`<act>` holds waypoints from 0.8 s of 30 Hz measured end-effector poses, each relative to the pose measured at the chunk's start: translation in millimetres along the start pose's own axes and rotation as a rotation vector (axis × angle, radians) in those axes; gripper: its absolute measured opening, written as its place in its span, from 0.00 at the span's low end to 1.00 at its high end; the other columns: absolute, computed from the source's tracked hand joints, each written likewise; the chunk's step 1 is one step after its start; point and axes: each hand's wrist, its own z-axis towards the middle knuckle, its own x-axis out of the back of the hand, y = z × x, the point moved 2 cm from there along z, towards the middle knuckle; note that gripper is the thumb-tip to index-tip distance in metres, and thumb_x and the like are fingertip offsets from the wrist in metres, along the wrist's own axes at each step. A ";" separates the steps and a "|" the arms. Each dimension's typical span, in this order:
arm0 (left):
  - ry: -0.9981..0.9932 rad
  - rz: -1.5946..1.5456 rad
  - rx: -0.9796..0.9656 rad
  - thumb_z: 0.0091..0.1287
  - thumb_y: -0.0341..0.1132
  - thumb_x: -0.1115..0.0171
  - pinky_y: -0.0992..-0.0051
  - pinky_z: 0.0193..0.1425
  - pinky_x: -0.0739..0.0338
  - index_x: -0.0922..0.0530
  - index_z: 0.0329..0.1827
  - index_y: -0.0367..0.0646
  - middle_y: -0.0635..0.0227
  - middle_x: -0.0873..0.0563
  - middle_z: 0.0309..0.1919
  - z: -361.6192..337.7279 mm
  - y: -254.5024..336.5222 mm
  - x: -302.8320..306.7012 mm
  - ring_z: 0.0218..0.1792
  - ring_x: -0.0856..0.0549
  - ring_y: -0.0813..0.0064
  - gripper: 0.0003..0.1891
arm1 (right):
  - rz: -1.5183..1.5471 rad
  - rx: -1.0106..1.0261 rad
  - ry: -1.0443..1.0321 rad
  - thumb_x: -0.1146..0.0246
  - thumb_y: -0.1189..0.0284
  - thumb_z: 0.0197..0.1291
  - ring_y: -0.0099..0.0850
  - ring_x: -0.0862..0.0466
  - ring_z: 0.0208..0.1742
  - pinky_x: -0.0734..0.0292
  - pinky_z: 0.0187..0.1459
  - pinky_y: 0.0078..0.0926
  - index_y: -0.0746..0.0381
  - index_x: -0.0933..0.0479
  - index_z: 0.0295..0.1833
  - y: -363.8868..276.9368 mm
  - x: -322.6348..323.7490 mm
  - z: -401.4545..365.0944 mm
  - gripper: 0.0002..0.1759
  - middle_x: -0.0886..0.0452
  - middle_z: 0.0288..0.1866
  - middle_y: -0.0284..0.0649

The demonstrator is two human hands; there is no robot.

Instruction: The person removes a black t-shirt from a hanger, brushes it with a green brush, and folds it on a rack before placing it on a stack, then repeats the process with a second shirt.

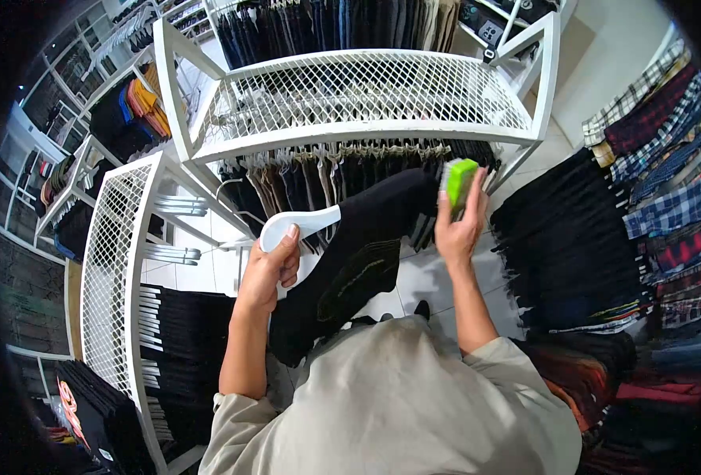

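My left hand (pixel 270 273) is closed around the middle of a white plastic hanger (pixel 311 221), its thumb laid over the top. From the hanger hangs a black garment (pixel 382 210), which drapes down in front of my body. A darker printed or stitched patch shows on it, too small to read. My right hand (pixel 460 237) is raised to the right of the garment, closed on a bright green brush (pixel 461 176) with a paler, blurred bristle side. A narrow gap appears between brush and garment.
A white metal rack with a mesh shelf (pixel 366 91) stands ahead, trousers (pixel 319 178) hanging below. Another white mesh rack (pixel 109 269) is at the left, with black clothes (pixel 188 356). Plaid shirts (pixel 675 190) and black garments (pixel 568 237) hang along the right.
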 end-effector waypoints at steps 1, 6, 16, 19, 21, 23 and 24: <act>-0.013 0.022 -0.009 0.74 0.49 0.34 0.82 0.19 0.46 0.26 0.33 0.48 0.79 0.32 0.19 1.0 -1.1 -2.2 0.16 0.37 0.88 0.17 | -0.005 0.095 -0.017 0.32 0.67 0.67 0.50 0.23 0.59 0.25 0.58 0.45 0.66 0.47 0.83 -20.0 0.8 -1.0 0.46 0.25 0.61 0.57; 0.012 0.156 -0.025 0.74 0.50 0.34 0.80 0.18 0.47 0.28 0.31 0.48 0.80 0.34 0.18 3.2 4.0 -22.5 0.16 0.39 0.87 0.19 | 0.044 0.391 -0.207 0.27 0.69 0.61 0.49 0.24 0.62 0.21 0.60 0.42 0.45 0.37 0.82 -46.6 -13.3 -24.0 0.45 0.28 0.63 0.52; -0.033 0.136 -0.043 0.73 0.46 0.31 0.80 0.19 0.47 0.22 0.34 0.43 0.80 0.31 0.17 19.7 -3.6 -30.4 0.16 0.38 0.89 0.16 | 0.097 0.053 -0.076 0.29 0.66 0.66 0.45 0.22 0.60 0.20 0.53 0.39 0.58 0.33 0.79 -11.2 19.9 -6.0 0.38 0.25 0.59 0.50; -0.071 0.148 -0.073 0.71 0.46 0.29 0.80 0.19 0.46 0.21 0.34 0.43 0.80 0.30 0.17 31.9 -2.4 -50.7 0.16 0.38 0.89 0.16 | 0.015 0.270 -0.114 0.27 0.68 0.62 0.47 0.21 0.59 0.22 0.58 0.42 0.55 0.32 0.79 9.1 7.7 -8.2 0.39 0.25 0.59 0.49; -0.061 0.191 -0.103 0.71 0.45 0.29 0.81 0.18 0.46 0.19 0.37 0.41 0.81 0.29 0.18 39.1 -2.7 -59.2 0.16 0.36 0.89 0.16 | 0.012 -0.002 -0.091 0.29 0.70 0.63 0.49 0.20 0.55 0.23 0.55 0.41 0.59 0.30 0.76 49.4 8.9 3.1 0.36 0.24 0.59 0.53; -0.078 0.192 -0.110 0.71 0.45 0.29 0.81 0.18 0.46 0.18 0.38 0.40 0.81 0.29 0.18 44.5 -2.2 -66.5 0.16 0.37 0.89 0.15 | -0.150 -0.099 -0.024 0.29 0.68 0.64 0.49 0.19 0.54 0.23 0.55 0.42 0.59 0.27 0.74 102.8 13.0 21.8 0.33 0.22 0.56 0.53; -0.097 0.203 -0.114 0.71 0.44 0.29 0.80 0.18 0.47 0.17 0.39 0.40 0.81 0.29 0.18 48.1 -0.2 -70.2 0.16 0.37 0.90 0.15 | -0.222 -0.106 0.008 0.29 0.67 0.64 0.50 0.19 0.54 0.23 0.55 0.42 0.59 0.26 0.73 126.3 16.3 33.1 0.32 0.21 0.54 0.53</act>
